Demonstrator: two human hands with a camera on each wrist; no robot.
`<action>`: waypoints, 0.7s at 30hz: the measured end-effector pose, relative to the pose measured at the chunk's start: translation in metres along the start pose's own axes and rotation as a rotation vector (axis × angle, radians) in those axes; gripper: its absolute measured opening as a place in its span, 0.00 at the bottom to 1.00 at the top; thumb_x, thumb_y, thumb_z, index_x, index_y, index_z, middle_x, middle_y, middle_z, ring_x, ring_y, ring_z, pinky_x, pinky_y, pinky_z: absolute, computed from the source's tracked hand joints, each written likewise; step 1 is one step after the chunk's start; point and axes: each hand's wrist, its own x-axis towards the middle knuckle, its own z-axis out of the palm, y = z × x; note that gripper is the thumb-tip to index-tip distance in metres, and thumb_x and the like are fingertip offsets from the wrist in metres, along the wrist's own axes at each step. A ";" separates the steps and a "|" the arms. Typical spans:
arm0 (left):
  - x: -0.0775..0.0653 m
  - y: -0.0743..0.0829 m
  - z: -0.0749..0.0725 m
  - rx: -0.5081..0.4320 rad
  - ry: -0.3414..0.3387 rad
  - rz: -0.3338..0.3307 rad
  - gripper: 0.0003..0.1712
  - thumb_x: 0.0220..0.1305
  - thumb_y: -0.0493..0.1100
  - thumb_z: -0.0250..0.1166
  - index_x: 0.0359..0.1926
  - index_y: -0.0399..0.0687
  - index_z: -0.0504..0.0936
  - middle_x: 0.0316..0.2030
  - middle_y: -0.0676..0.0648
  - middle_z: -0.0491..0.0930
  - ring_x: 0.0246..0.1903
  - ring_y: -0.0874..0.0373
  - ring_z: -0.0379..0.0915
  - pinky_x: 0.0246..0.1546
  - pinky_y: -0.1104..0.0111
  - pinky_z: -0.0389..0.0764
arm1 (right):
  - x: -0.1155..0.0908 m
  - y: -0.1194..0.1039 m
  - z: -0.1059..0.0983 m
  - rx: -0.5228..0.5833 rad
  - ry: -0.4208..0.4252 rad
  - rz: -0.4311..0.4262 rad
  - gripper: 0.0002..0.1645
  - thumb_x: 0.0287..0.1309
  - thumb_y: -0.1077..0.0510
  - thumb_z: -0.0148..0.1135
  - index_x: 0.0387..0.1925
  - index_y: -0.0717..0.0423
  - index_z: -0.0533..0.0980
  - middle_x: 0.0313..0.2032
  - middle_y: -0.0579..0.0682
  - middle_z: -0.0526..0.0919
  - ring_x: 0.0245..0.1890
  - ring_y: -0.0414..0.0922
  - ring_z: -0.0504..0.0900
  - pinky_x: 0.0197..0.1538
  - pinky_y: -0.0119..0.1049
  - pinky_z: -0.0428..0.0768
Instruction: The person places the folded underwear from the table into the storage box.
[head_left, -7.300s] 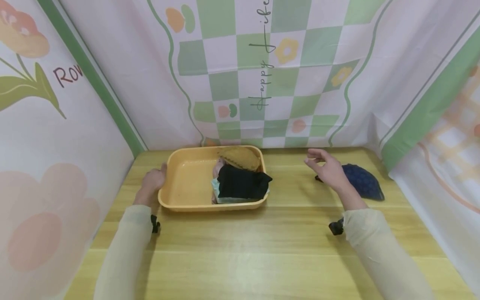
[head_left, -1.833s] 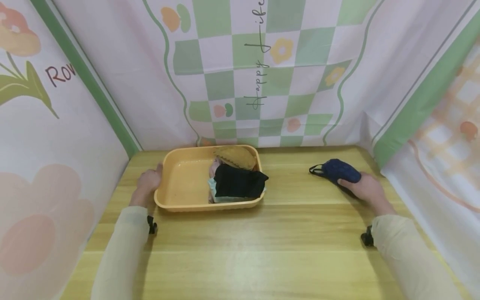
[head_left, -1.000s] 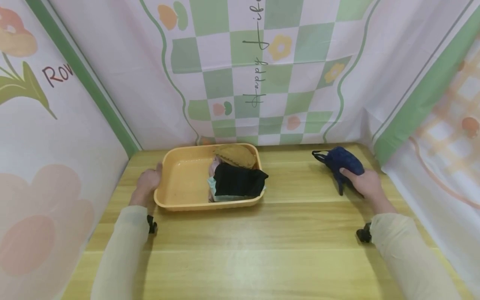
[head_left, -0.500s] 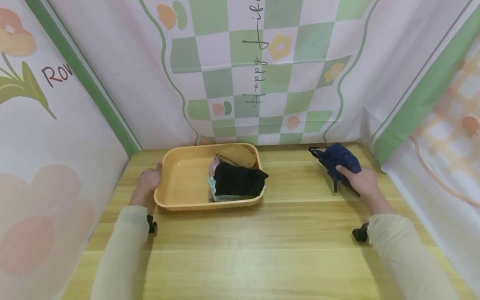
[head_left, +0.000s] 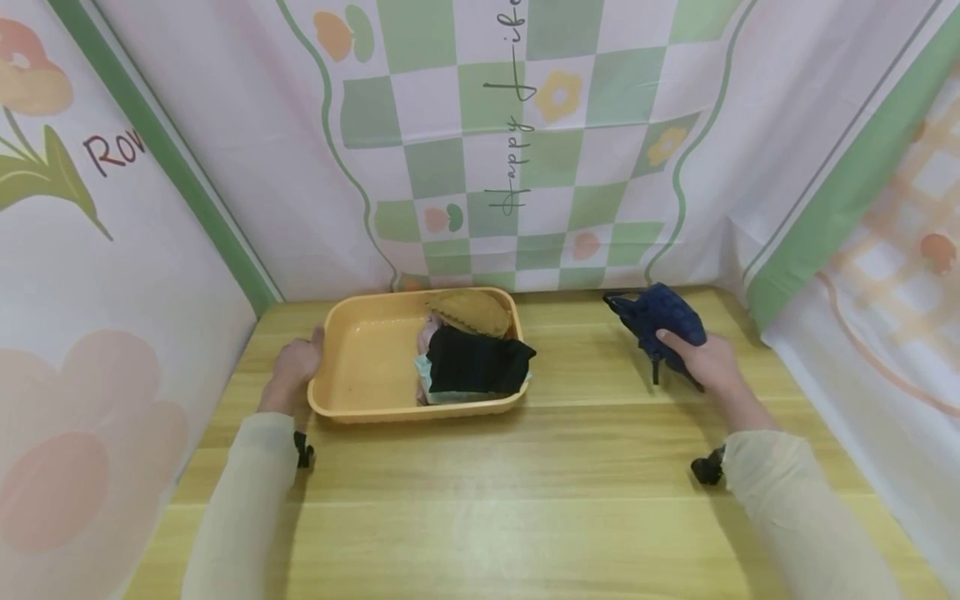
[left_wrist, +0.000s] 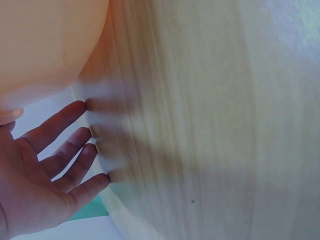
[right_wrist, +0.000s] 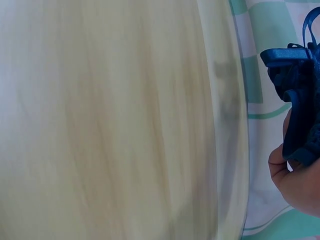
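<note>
My right hand [head_left: 712,360] grips a folded navy bra [head_left: 660,321], thumb on top, above the right part of the table. Its straps dangle toward the table and off to the left. In the right wrist view, curled fingers [right_wrist: 280,165] hold the edge of the bra [right_wrist: 302,120]. My left hand [head_left: 298,362] is at the left end of a yellow tray [head_left: 352,414]. The left wrist view shows its fingers [left_wrist: 55,127] spread and fairly straight, tips at the table, with the thumb at the tray's rim [left_wrist: 12,116].
Within the tray's right half lie a brown folded piece with a scalloped edge [head_left: 472,310], a black folded cloth [head_left: 480,362] and pale pieces [head_left: 426,375] beneath. The wooden table [head_left: 480,500] meets a patterned curtain [head_left: 570,167] at the back.
My right hand reached the navy bra, took hold of it and raised it, its straps now hanging. Lately it has moved slightly left with it. The left hand stays at the tray.
</note>
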 end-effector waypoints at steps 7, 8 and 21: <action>0.000 0.000 0.000 -0.003 0.004 -0.006 0.57 0.71 0.69 0.14 0.66 0.25 0.67 0.65 0.23 0.67 0.65 0.27 0.64 0.69 0.42 0.64 | -0.004 -0.012 0.006 0.037 -0.031 -0.019 0.65 0.57 0.20 0.53 0.73 0.70 0.58 0.71 0.76 0.58 0.71 0.71 0.59 0.70 0.65 0.63; 0.000 0.001 0.000 -0.004 0.003 -0.011 0.57 0.71 0.70 0.14 0.67 0.26 0.67 0.65 0.23 0.67 0.65 0.28 0.64 0.69 0.42 0.64 | -0.005 -0.015 0.007 0.046 -0.038 -0.022 0.65 0.57 0.20 0.53 0.73 0.69 0.57 0.72 0.75 0.58 0.71 0.71 0.59 0.70 0.65 0.63; 0.001 0.001 -0.001 -0.005 0.004 -0.015 0.57 0.71 0.70 0.15 0.66 0.26 0.67 0.64 0.23 0.68 0.64 0.27 0.66 0.67 0.41 0.66 | -0.018 -0.042 0.016 0.132 -0.040 -0.102 0.59 0.57 0.23 0.58 0.73 0.63 0.62 0.71 0.70 0.63 0.71 0.68 0.63 0.69 0.63 0.67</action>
